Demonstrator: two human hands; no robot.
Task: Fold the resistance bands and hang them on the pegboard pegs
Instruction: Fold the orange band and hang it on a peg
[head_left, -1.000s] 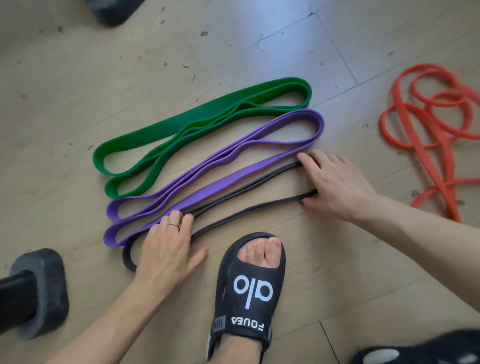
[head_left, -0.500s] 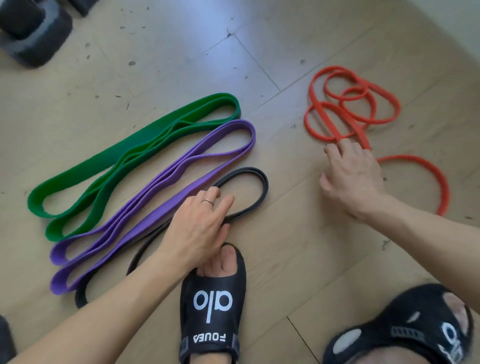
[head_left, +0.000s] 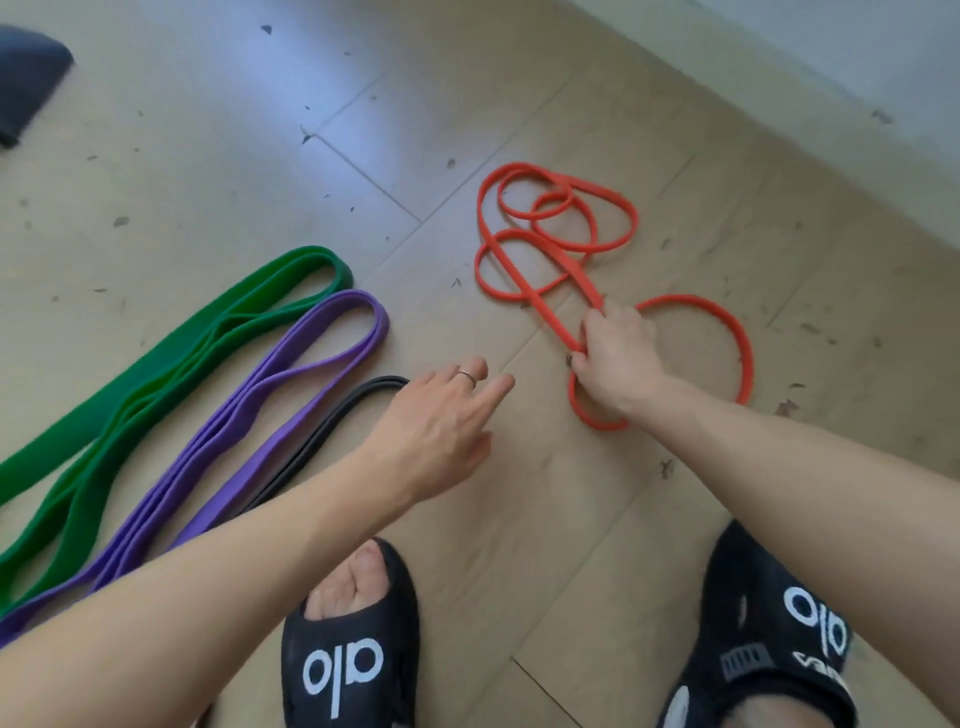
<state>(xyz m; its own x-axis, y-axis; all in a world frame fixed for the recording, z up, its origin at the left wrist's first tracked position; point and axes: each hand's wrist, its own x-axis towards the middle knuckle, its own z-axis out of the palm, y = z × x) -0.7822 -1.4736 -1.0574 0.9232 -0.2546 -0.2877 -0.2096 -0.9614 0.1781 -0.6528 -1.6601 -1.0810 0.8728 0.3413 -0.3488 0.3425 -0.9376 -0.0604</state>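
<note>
An orange resistance band (head_left: 524, 283) lies tangled in loops on the wooden floor at centre right. My right hand (head_left: 615, 351) grips two strands of it where they cross. To the left, three folded bands lie side by side: a green band (head_left: 156, 364), a purple band (head_left: 270, 384) and a thin black band (head_left: 332, 415). My left hand (head_left: 441, 415) hovers with loose fingers just right of the black band's rounded end, holding nothing. No pegboard is in view.
Two feet in black slides, the left slide (head_left: 348, 654) and the right slide (head_left: 769, 639), stand at the bottom. A dark object (head_left: 26, 78) sits at the top left corner. A white wall base (head_left: 831, 52) runs along the top right.
My right hand went from touching the orange band to gripping its strands. My left hand lifted off the black band and moved right. The view shifted to the right.
</note>
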